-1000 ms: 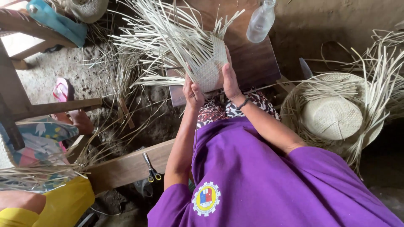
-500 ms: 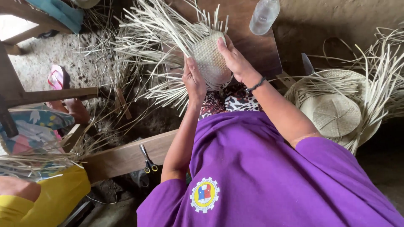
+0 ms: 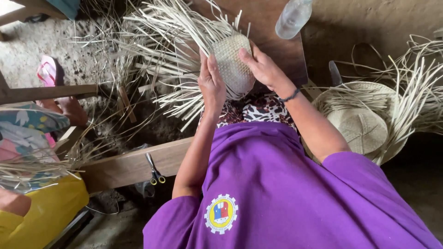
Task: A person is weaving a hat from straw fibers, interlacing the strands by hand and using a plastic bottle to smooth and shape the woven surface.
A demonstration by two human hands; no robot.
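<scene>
Left hand (image 3: pixel 211 85) and right hand (image 3: pixel 262 67) clasped the weave (image 3: pixel 233 64) between them; shaping step, seemingly. Next move needed loose strips (image 3: pixel 161 41) interlaced tightly.

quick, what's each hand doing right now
Left hand: closed on the left side of the woven straw piece.
Right hand: fingers pressed on the right side of the woven straw piece, gripping it.

Woven piece (image 3: pixel 234 64) sits between left hand (image 3: pixel 211 85) and right hand (image 3: pixel 263 68), above the lap, its loose strands (image 3: pixel 166 50) fanning out to the left over the floor. Bottle (image 3: pixel 293 17) lies on the board (image 3: pixel 272 41) behind the piece; finished hat (image 3: pixel 362 127) rests to the right. Scissors (image 3: pixel 155 170) lie on the plank (image 3: pixel 134 163) at lower left, sandal (image 3: pixel 47 70) on the floor far left.
</scene>
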